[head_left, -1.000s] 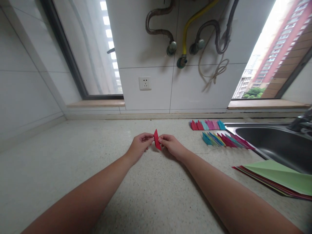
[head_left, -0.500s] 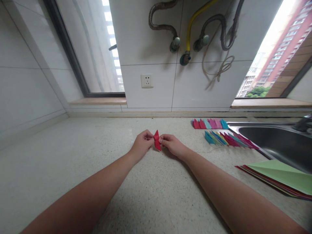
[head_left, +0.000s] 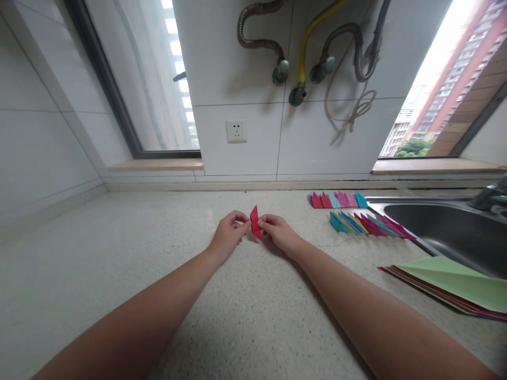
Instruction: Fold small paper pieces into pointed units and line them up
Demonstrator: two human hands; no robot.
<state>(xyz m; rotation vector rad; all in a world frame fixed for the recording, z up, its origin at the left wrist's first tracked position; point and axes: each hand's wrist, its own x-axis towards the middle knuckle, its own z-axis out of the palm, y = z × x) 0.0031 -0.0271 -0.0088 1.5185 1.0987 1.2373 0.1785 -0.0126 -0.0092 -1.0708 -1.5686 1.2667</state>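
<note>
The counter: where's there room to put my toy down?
The counter is bare between the left arm and the left wall, and in the gap between the left arm and right arm. It's crowded on the right: two rows of folded paper and a paper stack lie near the sink.

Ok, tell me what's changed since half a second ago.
The red folded paper moved slightly up in view and looks a little turned. Left hand and right hand still hold it; nothing was released. The rows of folded pieces and paper stack stayed put.
</note>
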